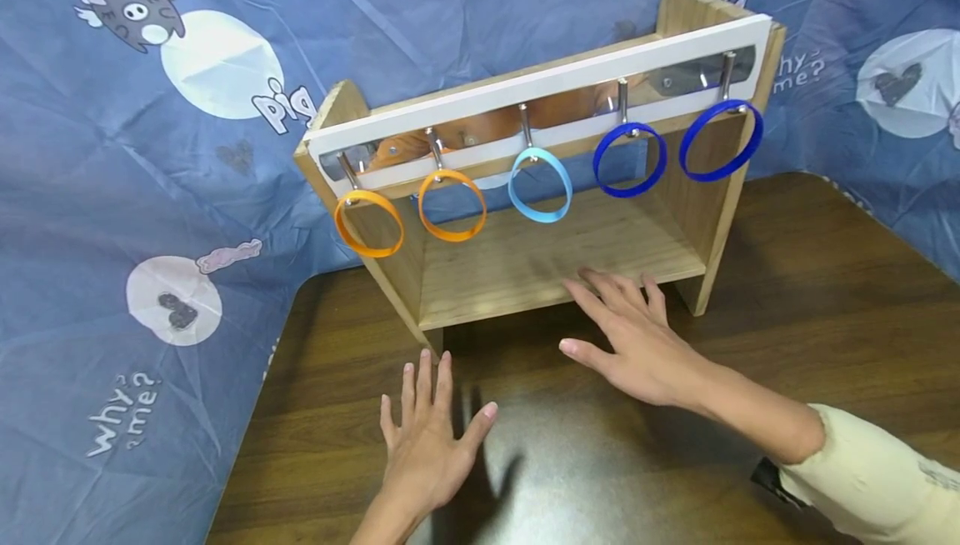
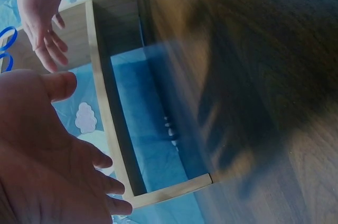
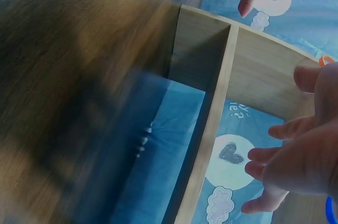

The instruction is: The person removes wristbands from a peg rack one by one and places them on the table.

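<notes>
the head view was bright and mostly sharp, with pale glare on the near bench (image 1: 855, 303), dark shadows beside the left fingers (image 1: 443, 382) and shiny reflections in the metal strip (image 1: 570, 108). both wrist views were dimmer, bluish and softer, with broad, smudged shadows and blurred wood grain.

A pale cream sleeve (image 1: 862, 466), softly creased, covers part of the right forearm (image 1: 761, 416) and bears a faint grey marking (image 1: 939, 475). A small black piece (image 1: 777, 483) juts from under its cuff (image 1: 819, 441). The left hand (image 1: 427, 449) and right hand (image 1: 641, 349) are bare, with slender fingers.
</notes>
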The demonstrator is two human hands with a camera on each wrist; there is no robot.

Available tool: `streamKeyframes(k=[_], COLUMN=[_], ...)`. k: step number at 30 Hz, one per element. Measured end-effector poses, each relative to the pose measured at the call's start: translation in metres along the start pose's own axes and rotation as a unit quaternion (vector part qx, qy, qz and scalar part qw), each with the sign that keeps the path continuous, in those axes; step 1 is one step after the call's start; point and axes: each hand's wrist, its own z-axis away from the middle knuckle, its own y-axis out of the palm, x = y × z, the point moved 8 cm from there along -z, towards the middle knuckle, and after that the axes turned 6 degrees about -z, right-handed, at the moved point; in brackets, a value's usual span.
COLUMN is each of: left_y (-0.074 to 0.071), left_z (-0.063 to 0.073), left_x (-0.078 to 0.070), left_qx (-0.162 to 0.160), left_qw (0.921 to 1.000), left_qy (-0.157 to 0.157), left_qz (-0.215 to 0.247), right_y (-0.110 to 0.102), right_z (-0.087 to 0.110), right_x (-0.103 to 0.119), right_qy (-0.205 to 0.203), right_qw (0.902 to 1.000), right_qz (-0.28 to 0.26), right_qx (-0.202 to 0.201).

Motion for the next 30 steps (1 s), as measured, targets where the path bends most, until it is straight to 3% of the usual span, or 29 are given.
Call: streamKeyframes(k=[5,12,30], left_y=[-0.001,-0.004,-0.016], left_z=[0.000,-0.003,-0.017], left_x=[0.000,0.005,0.030], left_qx=[0.003,0.005,-0.016], left_qw=[1.0000,0.9989,0.9863], left_qy=[-0.003,-0.014,-0.045], left_qz=[0.004,0.045,0.158], right_y=[0.000,-0.001,0.005], right_z=[-0.005,-0.013,-0.030], right_x=[0.003,0.009,0.017], right_qy=[-0.013,-0.035,-0.016], right_qw=[0.9995,0.9967,0.9843], right_qz=[-0.025,-0.061,-0.171], right_qx=[-0.014,-0.041,-0.041])
